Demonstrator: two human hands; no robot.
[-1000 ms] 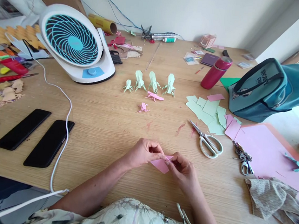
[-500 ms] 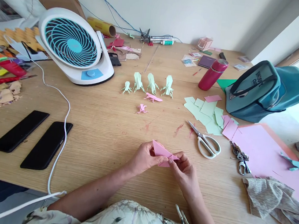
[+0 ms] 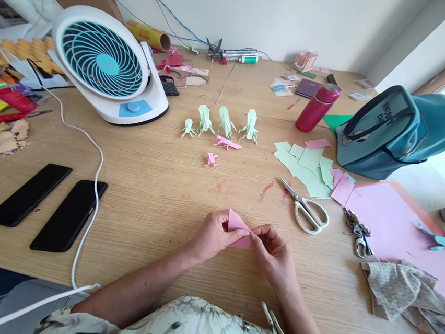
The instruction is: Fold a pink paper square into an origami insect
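A folded piece of pink origami paper point(image 3: 236, 222) is held between both hands above the front of the wooden table. My left hand point(image 3: 214, 234) is closed on its left side, thumb across the front. At the right edge of the paper, my right hand point(image 3: 275, 248) pinches with thumb and forefinger; its other fingers curl behind. Farther back stand several pale green folded paper insects point(image 3: 225, 122). Two pink ones, a long pink paper insect point(image 3: 228, 143) and a small pink paper insect point(image 3: 211, 160), lie in front of them.
White-handled scissors point(image 3: 307, 209) lie right of my hands, near keys point(image 3: 359, 232) and green paper pieces point(image 3: 305, 164). A red flask point(image 3: 318, 108) and teal bag point(image 3: 383, 132) stand behind. A fan point(image 3: 106, 66), its white cable and black phones point(image 3: 68, 216) occupy the left.
The pointed pink flap that stuck out over my right fingers no longer shows there. Both hands stay in nearly the same place, still on the paper. The camera view has shifted slightly.
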